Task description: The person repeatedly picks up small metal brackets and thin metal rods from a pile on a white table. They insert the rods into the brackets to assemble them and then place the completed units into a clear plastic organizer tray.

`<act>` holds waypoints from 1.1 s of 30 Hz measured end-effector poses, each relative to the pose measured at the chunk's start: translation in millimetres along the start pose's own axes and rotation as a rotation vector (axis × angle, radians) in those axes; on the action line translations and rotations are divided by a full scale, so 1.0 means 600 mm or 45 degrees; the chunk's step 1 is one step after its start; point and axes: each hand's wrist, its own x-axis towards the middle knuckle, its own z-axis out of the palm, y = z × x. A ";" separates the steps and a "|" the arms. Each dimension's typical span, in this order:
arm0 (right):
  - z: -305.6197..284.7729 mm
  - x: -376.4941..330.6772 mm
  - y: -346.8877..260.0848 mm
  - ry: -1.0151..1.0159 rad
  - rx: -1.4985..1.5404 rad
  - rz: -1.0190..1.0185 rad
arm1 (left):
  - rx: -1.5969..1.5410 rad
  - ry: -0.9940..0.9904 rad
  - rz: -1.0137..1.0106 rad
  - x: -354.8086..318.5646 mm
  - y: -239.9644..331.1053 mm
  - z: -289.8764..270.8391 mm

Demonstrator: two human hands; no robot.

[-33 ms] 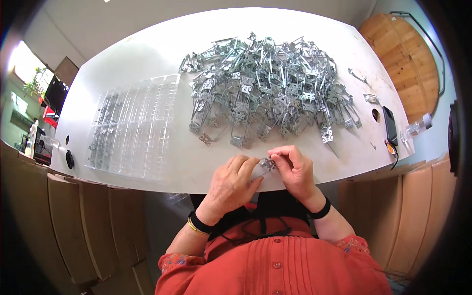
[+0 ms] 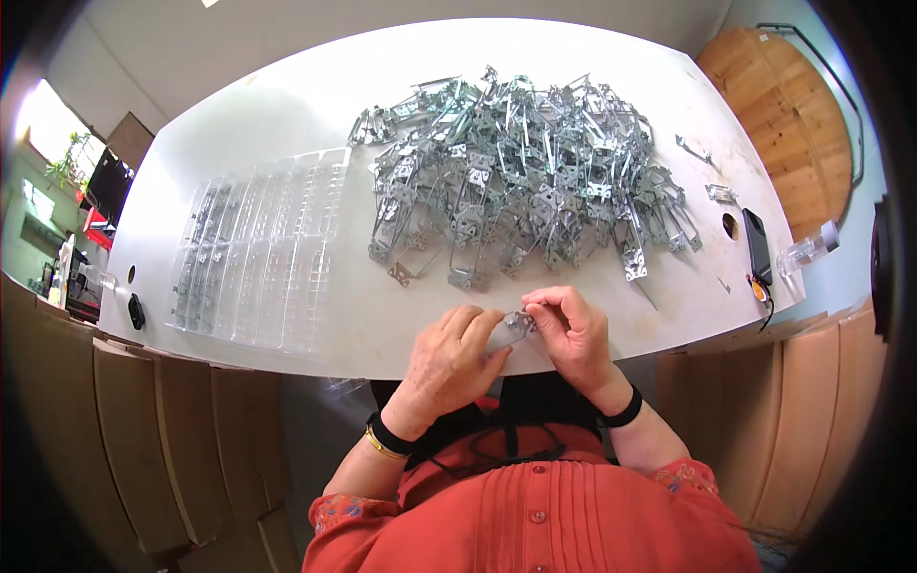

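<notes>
My left hand and my right hand meet at the near edge of the white table. Together they pinch one small metal bracket between their fingertips. Just beyond the hands lies a big heap of the same silvery metal brackets, tangled together across the middle of the table. To the left of the heap sits a clear plastic tray with long compartments; several brackets lie in its leftmost rows.
A dark phone and a clear plastic bottle lie at the table's right end, with a few loose metal parts near them. A small black object sits at the left edge. A wooden surface stands far right.
</notes>
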 end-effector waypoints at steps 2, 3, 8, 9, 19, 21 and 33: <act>0.001 0.001 0.000 0.039 -0.029 -0.051 | -0.020 0.009 0.000 -0.003 -0.007 0.003; 0.000 0.000 -0.001 0.032 -0.042 -0.045 | -0.033 0.014 0.001 -0.004 -0.009 0.004; -0.006 0.006 -0.010 0.019 -0.124 -0.106 | -0.073 0.044 -0.067 -0.008 -0.013 0.005; -0.006 0.005 -0.010 0.031 -0.134 -0.140 | -0.096 0.056 -0.073 -0.009 -0.014 0.006; -0.009 0.006 -0.012 -0.012 -0.114 0.025 | -0.169 0.044 -0.126 -0.013 -0.018 0.009; -0.008 0.009 -0.012 0.008 -0.128 -0.053 | -0.177 0.033 -0.147 -0.015 -0.019 0.010; -0.002 0.009 -0.005 0.024 -0.070 -0.053 | -0.180 0.010 -0.166 -0.015 -0.019 0.011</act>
